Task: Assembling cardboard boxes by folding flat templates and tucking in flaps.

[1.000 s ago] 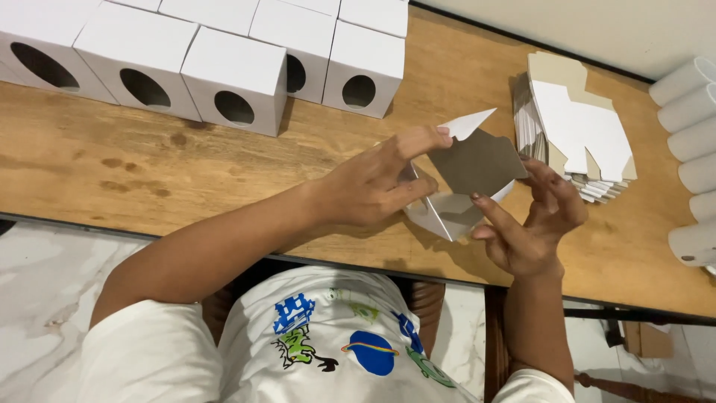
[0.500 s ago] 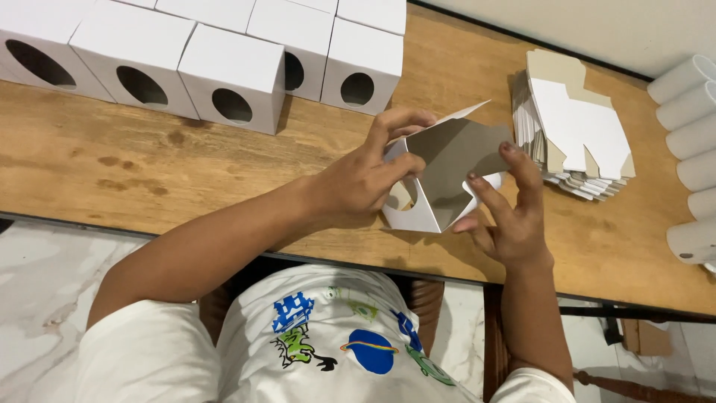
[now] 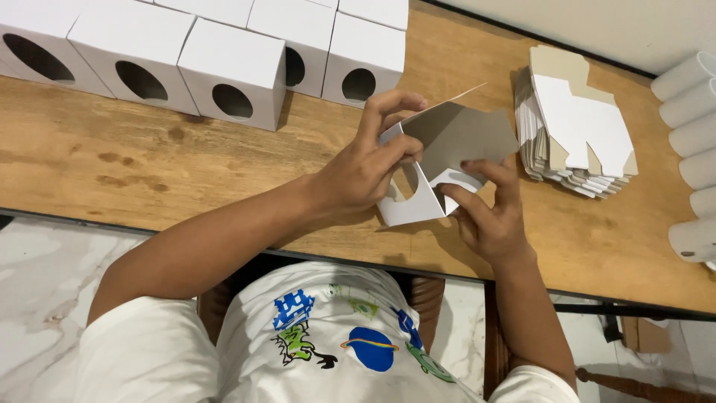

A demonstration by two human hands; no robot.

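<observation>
Gripping a half-folded cardboard box blank [image 3: 440, 160], white outside, grey inside, I see left hand [image 3: 365, 168] and right hand [image 3: 488, 213] clasped on it above the grainy wooden counter [image 3: 89, 172]; flat blanks [image 3: 578, 130] stacked at three o'clock.

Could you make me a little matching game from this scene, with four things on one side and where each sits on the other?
Things:
1. Half-folded white cardboard box
2. Finished white cube boxes with round holes
3. Stack of flat white cardboard blanks
4. White paper tubes

Places:
A. far right edge of the wooden table
B. between the left hand and right hand
C. rows at upper left
D. right of the hands

Pairs: 1-B, 2-C, 3-D, 4-A
</observation>
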